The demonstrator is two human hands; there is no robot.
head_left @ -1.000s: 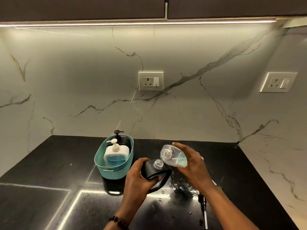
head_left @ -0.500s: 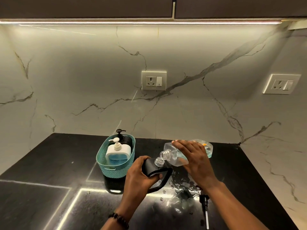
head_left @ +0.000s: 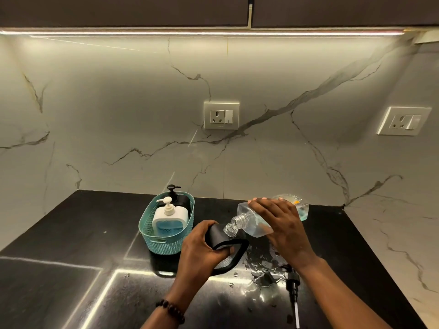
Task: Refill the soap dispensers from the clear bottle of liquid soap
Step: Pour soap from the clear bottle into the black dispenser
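My right hand [head_left: 282,230] grips the clear bottle [head_left: 300,206] of pale blue liquid soap, tipped over with its threaded mouth down-left against the clear neck of a black dispenser [head_left: 219,235]. My left hand [head_left: 202,250] holds that black dispenser tilted just above the black counter [head_left: 59,245]. The dispenser's black pump [head_left: 292,284] with its white tube lies on the counter under my right forearm. A white dispenser [head_left: 169,216] with blue soap and a black dispenser [head_left: 174,194] stand in a teal basket [head_left: 154,236] to the left.
Spilled liquid [head_left: 261,269] and drops spread over the counter below the bottle. The marble wall behind carries two sockets [head_left: 221,115], one centre and one at right. Dark cabinets with a light strip hang above.
My right hand has tipped the clear bottle further and brought its mouth down onto the black dispenser's neck. My left hand still holds the dispenser in the same spot.
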